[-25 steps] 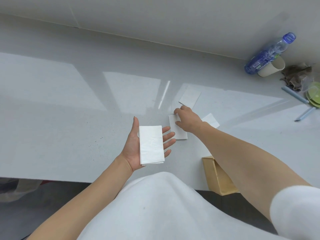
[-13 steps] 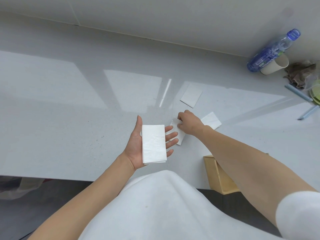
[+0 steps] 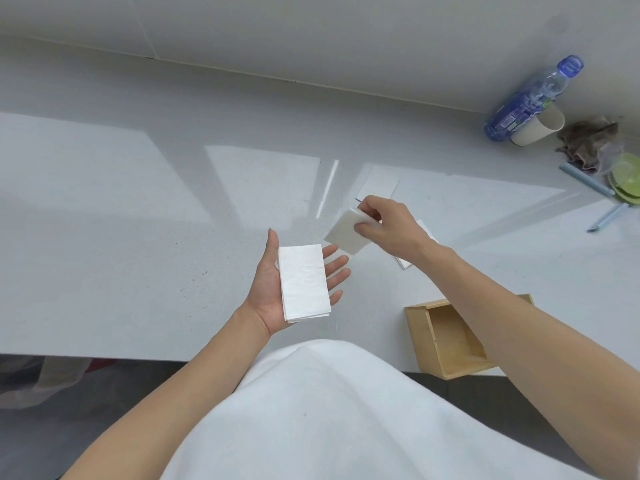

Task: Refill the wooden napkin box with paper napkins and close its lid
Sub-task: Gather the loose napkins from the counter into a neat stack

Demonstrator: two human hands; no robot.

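Observation:
My left hand [image 3: 273, 289] lies palm up above the grey counter, with a small stack of folded white napkins [image 3: 303, 283] resting flat on it. My right hand [image 3: 389, 227] pinches one folded napkin [image 3: 343, 235] and holds it in the air just beyond my left fingertips. One more napkin [image 3: 379, 183] lies flat on the counter behind my right hand, and another napkin [image 3: 403, 262] shows partly under my right wrist. The open wooden napkin box [image 3: 420, 327] sits at the counter's near edge, partly hidden by my right forearm. Its inside looks empty. No lid is in view.
At the far right stand a blue plastic bottle [image 3: 530, 98], a paper cup [image 3: 538, 126], a crumpled brown cloth [image 3: 588, 140], a green dish [image 3: 627, 178] and thin tools [image 3: 585, 180]. A wall [image 3: 311, 29] backs the counter [image 3: 138, 202].
My right hand has picked a napkin up off the counter and carried it left toward the stack. My left hand has stayed in place with its stack.

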